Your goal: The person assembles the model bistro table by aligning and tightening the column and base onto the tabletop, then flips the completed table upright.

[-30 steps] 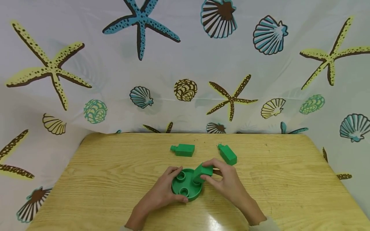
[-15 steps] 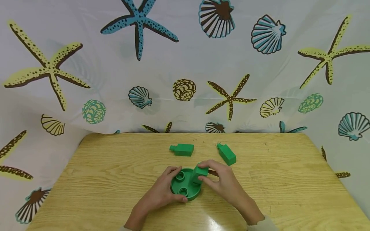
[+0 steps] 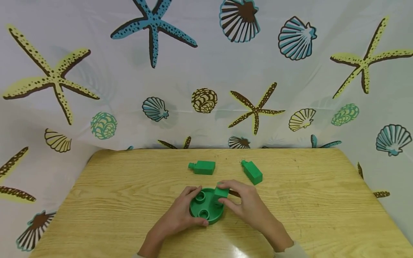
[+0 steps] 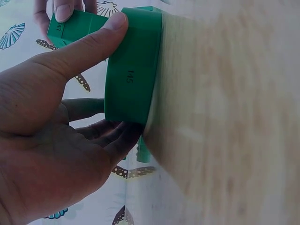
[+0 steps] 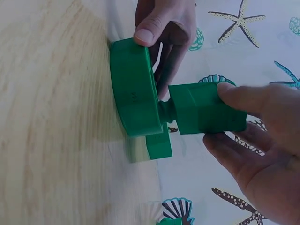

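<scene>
Seashell-printed cloth [image 3: 180, 79] is hung behind a wooden surface [image 3: 129, 186], on which a green round base [image 3: 208, 205] is clasped from nine o'clock by the left hand [image 3: 181, 214]. By the right hand [image 3: 250, 204], a green block [image 3: 221, 192] is pinched neck-down at the base's two o'clock; its fitting seems to be in hand, though full seating cannot be confirmed. Straight downward pressure on a steadied base appears called for. One spare block [image 3: 205, 167] is seen at twelve o'clock, another spare block [image 3: 253, 173] at two.
</scene>
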A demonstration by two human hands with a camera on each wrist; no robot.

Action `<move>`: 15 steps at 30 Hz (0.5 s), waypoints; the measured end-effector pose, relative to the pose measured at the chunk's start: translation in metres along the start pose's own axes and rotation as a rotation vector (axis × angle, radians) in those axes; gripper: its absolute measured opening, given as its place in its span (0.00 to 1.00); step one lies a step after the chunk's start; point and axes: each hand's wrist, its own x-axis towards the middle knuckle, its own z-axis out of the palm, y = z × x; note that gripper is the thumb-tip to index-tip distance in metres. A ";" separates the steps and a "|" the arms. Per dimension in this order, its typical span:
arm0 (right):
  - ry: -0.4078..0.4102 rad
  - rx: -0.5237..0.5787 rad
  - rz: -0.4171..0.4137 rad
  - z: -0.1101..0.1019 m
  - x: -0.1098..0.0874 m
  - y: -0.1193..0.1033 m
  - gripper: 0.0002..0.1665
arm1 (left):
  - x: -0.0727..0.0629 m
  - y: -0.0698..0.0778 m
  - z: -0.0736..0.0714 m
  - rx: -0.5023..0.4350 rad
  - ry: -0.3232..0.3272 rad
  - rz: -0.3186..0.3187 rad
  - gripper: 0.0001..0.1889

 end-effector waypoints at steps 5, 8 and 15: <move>-0.037 0.070 0.044 -0.005 -0.002 0.001 0.20 | 0.000 -0.001 -0.001 -0.006 -0.001 0.007 0.56; -0.039 0.053 0.034 -0.005 -0.002 0.002 0.19 | 0.000 -0.002 -0.001 -0.003 -0.002 0.012 0.56; -0.048 0.062 0.002 -0.008 -0.001 0.004 0.16 | 0.000 -0.003 -0.001 -0.005 -0.012 0.007 0.55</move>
